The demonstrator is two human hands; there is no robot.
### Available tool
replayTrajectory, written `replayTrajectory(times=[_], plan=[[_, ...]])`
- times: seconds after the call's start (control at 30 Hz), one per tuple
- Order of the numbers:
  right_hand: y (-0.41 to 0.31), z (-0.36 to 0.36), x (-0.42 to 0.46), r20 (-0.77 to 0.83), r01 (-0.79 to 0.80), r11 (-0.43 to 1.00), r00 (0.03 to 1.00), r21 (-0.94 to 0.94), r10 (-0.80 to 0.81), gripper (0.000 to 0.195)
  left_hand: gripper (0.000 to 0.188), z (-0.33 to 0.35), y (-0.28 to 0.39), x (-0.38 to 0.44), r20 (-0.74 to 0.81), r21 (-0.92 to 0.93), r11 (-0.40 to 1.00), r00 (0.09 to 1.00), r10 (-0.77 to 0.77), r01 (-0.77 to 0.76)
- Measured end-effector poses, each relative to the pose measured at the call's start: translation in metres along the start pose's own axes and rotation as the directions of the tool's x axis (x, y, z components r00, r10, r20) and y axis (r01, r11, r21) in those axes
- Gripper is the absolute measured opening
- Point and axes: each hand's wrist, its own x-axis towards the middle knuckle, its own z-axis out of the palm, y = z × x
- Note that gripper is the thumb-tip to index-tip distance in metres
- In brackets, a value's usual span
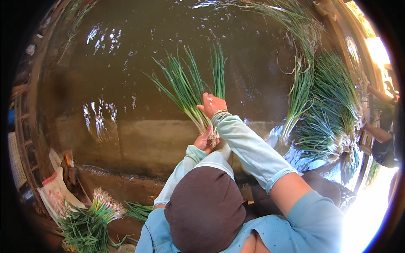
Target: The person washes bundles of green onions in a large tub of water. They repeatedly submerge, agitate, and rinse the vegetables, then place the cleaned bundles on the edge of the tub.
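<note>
A bunch of green onions fans out over brown water, its white stems and roots towards me. My left hand closes around the root end, low in front of my lap. Across the stems, just above it, lies my right hand, with some green leaves standing up beyond its fingers. Whether it grips those leaves or only rests against them is hard to tell. Both forearms wear pale sleeves.
Large heaps of green onions float at the right, near a basin edge. A tied bundle with white bulbs lies at the lower left beside a printed sack. At the far right, another person's arm reaches in.
</note>
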Motion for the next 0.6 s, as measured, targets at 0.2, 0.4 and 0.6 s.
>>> replayTrajectory(times=[0.2,0.4,0.6], plan=[[-0.002,0.003,-0.016,0.001,-0.060,0.996,0.998,0.064,0.060,0.025,0.039,-0.009,0.002,-0.010,0.085,0.056,0.996,0.993,-0.077,0.073],[0.023,0.022,-0.021,-0.006,-0.260,0.843,0.955,0.471,0.298,0.017,0.040,-0.013,-0.006,-0.015,0.038,-0.004,0.996,0.995,-0.092,0.092],[0.033,0.034,-0.034,0.194,-0.315,0.067,0.725,0.947,0.661,0.004,0.041,-0.010,-0.005,-0.017,0.059,0.104,0.973,0.976,-0.211,0.204]])
